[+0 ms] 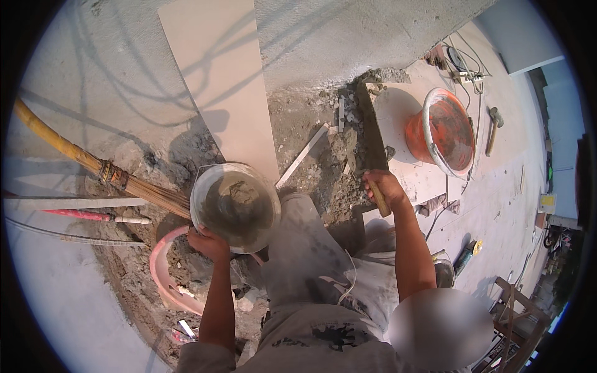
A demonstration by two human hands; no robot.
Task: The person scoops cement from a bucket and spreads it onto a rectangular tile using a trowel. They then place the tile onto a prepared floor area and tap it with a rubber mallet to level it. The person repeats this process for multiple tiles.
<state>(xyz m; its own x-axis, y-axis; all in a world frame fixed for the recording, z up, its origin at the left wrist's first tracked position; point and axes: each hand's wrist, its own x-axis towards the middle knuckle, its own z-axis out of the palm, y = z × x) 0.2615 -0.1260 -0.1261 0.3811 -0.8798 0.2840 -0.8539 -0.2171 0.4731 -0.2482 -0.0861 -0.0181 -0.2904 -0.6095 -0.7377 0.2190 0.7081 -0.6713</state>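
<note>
Head: left hand (210, 244) holds bucket (269, 208), right (390, 186) grips handle (382, 204).

materials and finishes

tool handle (380, 200): smooth, matt wood is shown. pale bucket (270, 214): plastic-looking, smeared inside with grey mortar (239, 189), lumpy and damp-looking. orange bucket (418, 140): plastic, crusted rough at the rim. slab (235, 93): smooth, matt. broom bristles (158, 197): coarse, fibrous strands are seen. trousers (298, 248): matt cloth, stained in patches.

Left hand (210, 244) and right hand (385, 188) bare. Grey-beige T-shirt (292, 324), set back from the fingers, dark print (341, 334) up front; left sleeve (205, 357) short, well behind left fingers. Grey trousers (298, 248), stained, between both hands' fingers; thin pale cord (355, 273) over them.
</note>
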